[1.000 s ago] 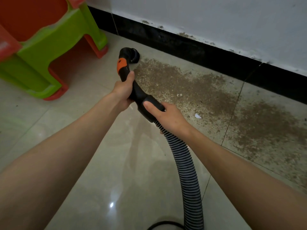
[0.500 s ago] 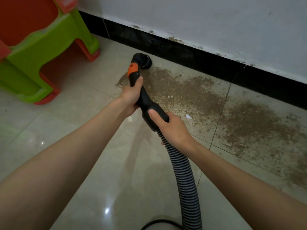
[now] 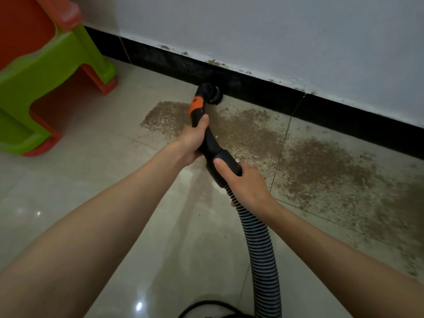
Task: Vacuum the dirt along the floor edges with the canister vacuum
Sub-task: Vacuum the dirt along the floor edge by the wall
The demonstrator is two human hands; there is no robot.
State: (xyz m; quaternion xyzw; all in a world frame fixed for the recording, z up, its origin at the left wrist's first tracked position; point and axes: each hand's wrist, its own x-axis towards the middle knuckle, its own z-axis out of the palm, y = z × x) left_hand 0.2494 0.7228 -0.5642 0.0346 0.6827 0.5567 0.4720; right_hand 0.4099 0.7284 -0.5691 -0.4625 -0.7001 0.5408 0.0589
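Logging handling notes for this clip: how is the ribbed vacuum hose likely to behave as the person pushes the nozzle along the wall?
The ribbed hose curves loosely below the right hand, so it probably flexes and trails rather than pushing stiffly. The black handle, which the left hand also grips, looks rigid and likely does the steering.

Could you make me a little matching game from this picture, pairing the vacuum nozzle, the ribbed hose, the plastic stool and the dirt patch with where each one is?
Things:
1. brush nozzle
2. ribbed hose
3. plastic stool
4. dirt patch

Places:
A. far left, standing on the tiles
B. spread over the tiles along the black skirting
C. up against the black skirting
D. trailing back from the right hand toward the camera

Pairs: 1-C, 2-D, 3-A, 4-B
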